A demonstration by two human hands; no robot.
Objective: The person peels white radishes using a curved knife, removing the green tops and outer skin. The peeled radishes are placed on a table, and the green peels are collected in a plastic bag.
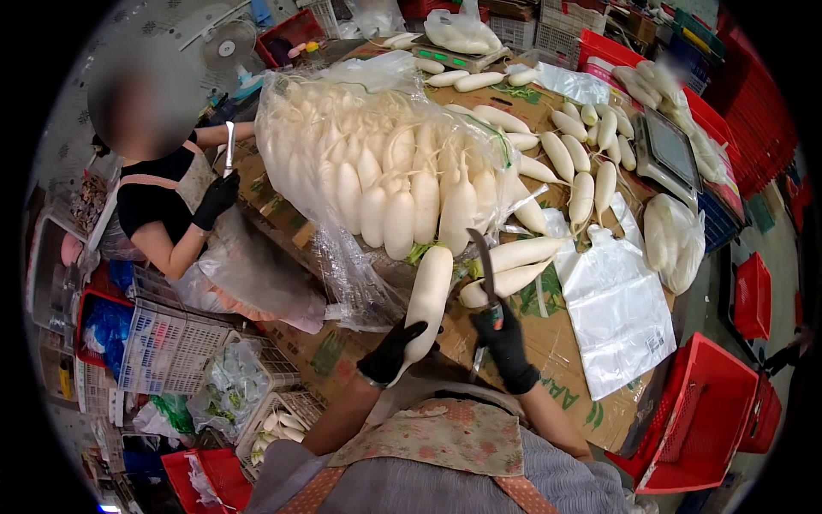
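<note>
Daikon (431,291) in hand, held up at near edge of table, in front of floral apron (445,437). Slanted, far end leaning right. Near end enclosed by black-gloved left hand (390,351), fingers and thumb wrapped round. Just to the right, black-gloved right hand (507,347), clenched on handle of curved knife (485,261), blade pointing away. Hands apart; blade and daikon apart also, small gap between.

Handling, as judged: left grip near the bottom, so far end probably free for blade work. Firm hold advisable; smooth skin likely slippery. Better to roll daikon in the palm than to twist the knife wrist. Short, light strokes, edge directed away from left fingers. Caution over pair of loose daikons (518,254) close behind blade: easily nicked on a wide swing.

Just beyond: large clear bag (351,283), packed with daikons. To the right: white carrier bags (612,317), flat on cardboard (591,420). Farther right: daikon cluster (582,195), scale (668,154), bagged daikons (672,240). Far left: co-worker (158,193), second knife (229,150) upright in gloved fist. Near left: crate of daikons (282,424). Near right, past table edge: red crate (706,420).
</note>
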